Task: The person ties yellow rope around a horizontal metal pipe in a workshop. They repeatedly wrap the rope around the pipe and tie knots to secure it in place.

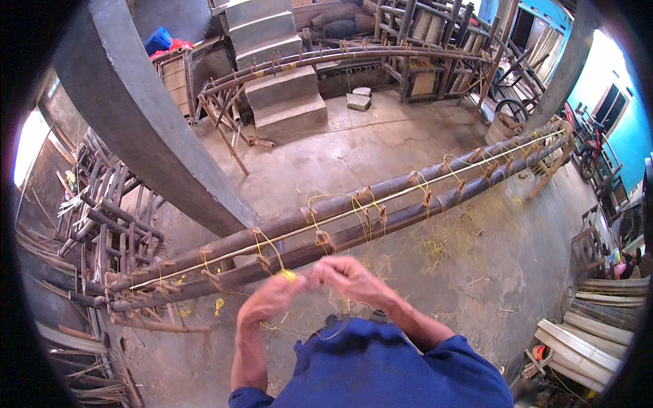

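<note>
My left hand (pixel 273 298), blurred by motion, is closed on yellow cord (pixel 288 275). One strand of that cord runs up from the hand to the long frame. Beside it, my right hand (pixel 345 276) is closed with the fingertips pinched toward the left hand; whatever they hold is too blurred to make out. In front of both hands stretches a frame of two dark bamboo poles (pixel 272 228), set side by side. A thin pale rod (pixel 401 192) lies lengthwise between the poles. Wooden pegs (pixel 323 238) and loops of yellow cord are spaced along them.
Scraps of yellow cord (pixel 435 253) lie on the concrete floor right of my hands. A slanting grey pillar (pixel 156 129) stands at left, near stacked bamboo (pixel 126 231). Concrete steps (pixel 286 102) and a second bamboo frame (pixel 347 54) are beyond. Split bamboo bundles (pixel 578 347) lie at lower right.
</note>
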### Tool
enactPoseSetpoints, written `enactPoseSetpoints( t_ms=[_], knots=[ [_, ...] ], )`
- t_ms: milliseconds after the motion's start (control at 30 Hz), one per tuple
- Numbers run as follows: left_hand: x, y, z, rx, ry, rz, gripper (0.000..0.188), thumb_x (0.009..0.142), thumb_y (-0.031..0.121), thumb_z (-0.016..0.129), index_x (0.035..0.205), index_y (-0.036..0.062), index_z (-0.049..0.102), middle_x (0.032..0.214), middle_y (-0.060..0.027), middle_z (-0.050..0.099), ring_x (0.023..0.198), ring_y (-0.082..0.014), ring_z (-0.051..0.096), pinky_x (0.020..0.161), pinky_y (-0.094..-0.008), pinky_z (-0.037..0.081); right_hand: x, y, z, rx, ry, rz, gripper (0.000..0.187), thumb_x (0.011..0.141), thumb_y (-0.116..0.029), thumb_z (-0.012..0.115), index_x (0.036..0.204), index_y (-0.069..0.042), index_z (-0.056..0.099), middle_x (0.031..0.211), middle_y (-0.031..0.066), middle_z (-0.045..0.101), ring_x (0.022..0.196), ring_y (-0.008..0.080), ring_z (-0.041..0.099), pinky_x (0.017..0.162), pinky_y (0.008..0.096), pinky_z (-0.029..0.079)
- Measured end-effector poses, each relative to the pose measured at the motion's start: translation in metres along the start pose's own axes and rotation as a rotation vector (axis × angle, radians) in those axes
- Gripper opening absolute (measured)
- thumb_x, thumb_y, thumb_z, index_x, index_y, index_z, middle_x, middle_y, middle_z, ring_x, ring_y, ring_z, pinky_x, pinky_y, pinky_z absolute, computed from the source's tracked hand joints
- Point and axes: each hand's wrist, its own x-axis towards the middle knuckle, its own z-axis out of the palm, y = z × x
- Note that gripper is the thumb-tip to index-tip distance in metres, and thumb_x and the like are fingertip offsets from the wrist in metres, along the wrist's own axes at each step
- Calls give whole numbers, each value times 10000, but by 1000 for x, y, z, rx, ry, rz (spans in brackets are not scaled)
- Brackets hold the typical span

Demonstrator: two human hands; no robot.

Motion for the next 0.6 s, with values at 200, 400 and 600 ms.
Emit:
enactPoseSetpoints(
  t_ms=[200, 400, 600],
  knots=[
    [-3, 5, 3, -389, -132, -7, 548, 1030, 385, 304, 1434, 17, 345, 877, -189, 705, 1043, -319, 641, 1071, -436, 358, 1, 14, -32, -144, 162, 225, 332, 994, -266, 490, 764, -37, 558, 659, -62, 422, 619, 49, 378, 530, 252, 319],
    [1, -6, -2, -983, 286, 205, 626, 1012, 418, 348, 1514, 119, 124, 1480, -182, 325, 1312, -288, 420, 1042, -524, 370, -26, 26, -9, -259, 123, 309, 342, 988, -308, 486, 815, -26, 573, 687, -39, 462, 643, 69, 416, 567, 255, 358],
    [0, -7, 3, -51, 152, -53, 527, 1019, 392, 360, 1459, 102, 338, 1472, -128, 367, 1320, -237, 408, 1072, -359, 329, -15, -15, -2, -296, 61, 128, 259, 979, -208, 495, 858, 0, 590, 694, -18, 471, 660, 78, 417, 587, 256, 372]
  ],
)
